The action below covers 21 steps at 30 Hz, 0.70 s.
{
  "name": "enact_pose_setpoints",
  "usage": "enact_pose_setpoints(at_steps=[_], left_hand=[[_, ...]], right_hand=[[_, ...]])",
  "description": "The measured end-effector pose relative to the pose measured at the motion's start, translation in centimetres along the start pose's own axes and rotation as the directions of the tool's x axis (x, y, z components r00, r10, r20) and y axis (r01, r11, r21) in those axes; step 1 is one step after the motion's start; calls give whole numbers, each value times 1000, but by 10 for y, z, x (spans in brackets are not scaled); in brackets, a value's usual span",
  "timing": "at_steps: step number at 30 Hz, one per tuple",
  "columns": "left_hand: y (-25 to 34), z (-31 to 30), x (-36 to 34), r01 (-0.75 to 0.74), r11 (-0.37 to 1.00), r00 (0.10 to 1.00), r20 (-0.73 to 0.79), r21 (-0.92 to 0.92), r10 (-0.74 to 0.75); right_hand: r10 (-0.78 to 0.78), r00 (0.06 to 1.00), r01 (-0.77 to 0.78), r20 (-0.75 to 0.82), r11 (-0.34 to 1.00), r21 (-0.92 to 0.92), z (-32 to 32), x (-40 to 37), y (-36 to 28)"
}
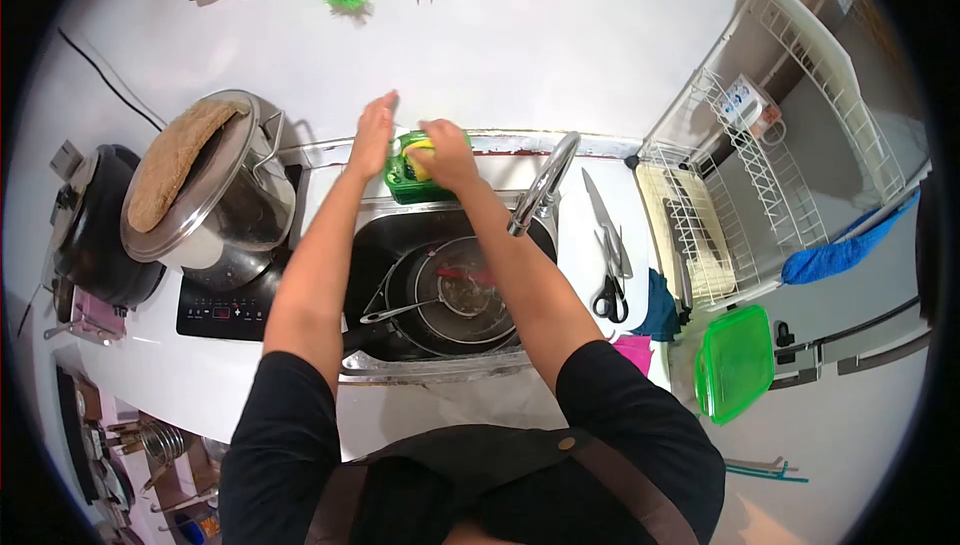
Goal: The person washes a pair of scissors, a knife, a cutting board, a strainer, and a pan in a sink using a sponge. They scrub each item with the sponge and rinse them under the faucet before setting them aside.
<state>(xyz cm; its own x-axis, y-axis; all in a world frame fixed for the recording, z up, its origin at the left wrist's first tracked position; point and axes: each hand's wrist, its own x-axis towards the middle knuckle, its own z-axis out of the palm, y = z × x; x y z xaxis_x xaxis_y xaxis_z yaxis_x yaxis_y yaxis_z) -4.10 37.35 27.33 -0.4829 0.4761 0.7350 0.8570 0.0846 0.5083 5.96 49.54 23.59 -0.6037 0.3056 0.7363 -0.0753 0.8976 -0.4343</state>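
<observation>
Behind the sink, my right hand [449,155] is closed around a yellow sponge [416,147], held over a green plastic container [405,189]. My left hand [374,135] is just left of the container, its fingers stretched toward the wall and nothing in it. Below my forearms lies the sink [375,235], with a dark pan [405,330] in it. The pan holds a round vessel of murky water, something red and a metal-handled utensil [400,311].
A curved faucet [560,170] rises right of my right forearm. Knives and black scissors [610,300] lie on a white board [575,215]. Further right stands a wire dish rack [750,165]. At left, a large lidded pot [235,200] sits on an induction cooker [225,310].
</observation>
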Motion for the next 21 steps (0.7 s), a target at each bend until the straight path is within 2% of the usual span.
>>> enact_pose_setpoints(at_steps=[1,2,3,5,7,8,9,10,11,12,13,14,15,16,17,18,19,21], left_hand=[[3,2,-8,1,1000,1000,-9,8,-1],[3,5,-19,161,984,972,-182,70,-146],[4,9,-31,324,941,895,-355,101,-270],[17,11,-56,512,846,853,-200,147,-482],[1,24,-84,260,957,966,-49,128,-256],[3,23,-87,261,956,965,-48,134,-257],[6,23,-91,175,975,985,-22,135,-173],[10,24,-95,89,987,996,3,131,-90],[15,22,-96,94,987,995,5,127,-95],[23,19,-94,180,980,982,-72,84,-174],[28,17,-93,259,965,957,-144,34,-252],[35,16,-93,409,912,909,-68,-41,-411],[42,22,-90,408,912,910,-65,-48,-410],[49,34,-86,544,687,804,65,-482,-592],[58,44,-82,571,273,689,271,-774,-673],[66,49,-78,557,131,671,352,-820,-652],[66,54,-76,555,132,674,351,-822,-650],[63,60,-70,563,307,713,263,-767,-651]], right_hand=[[-106,980,105,170,994,16,5,4,-6],[-63,969,113,238,973,-203,17,0,-8],[-70,969,118,237,974,-195,24,-1,-6],[151,911,-14,383,942,-336,38,-3,-2],[159,927,-37,340,940,-339,37,1,1],[-26,966,109,259,944,-310,37,5,10],[-210,963,254,172,920,-297,36,4,19],[-294,956,282,6,912,-298,9,8,5],[-291,957,282,13,912,-300,-2,7,2],[-72,991,72,-113,997,-10,-11,6,1],[177,970,-121,-168,947,298,-17,4,1],[245,956,-165,-161,903,398,-24,-1,-2],[245,956,-166,-163,905,391,-28,-3,-5],[218,964,-140,-150,902,409,-28,-6,-7],[191,972,-116,-136,896,429,-25,-11,-7],[244,966,-170,-83,846,505,-20,-13,-7],[241,967,-167,-85,847,505,-16,-14,-4],[461,855,-467,237,488,737,-8,-11,2]])
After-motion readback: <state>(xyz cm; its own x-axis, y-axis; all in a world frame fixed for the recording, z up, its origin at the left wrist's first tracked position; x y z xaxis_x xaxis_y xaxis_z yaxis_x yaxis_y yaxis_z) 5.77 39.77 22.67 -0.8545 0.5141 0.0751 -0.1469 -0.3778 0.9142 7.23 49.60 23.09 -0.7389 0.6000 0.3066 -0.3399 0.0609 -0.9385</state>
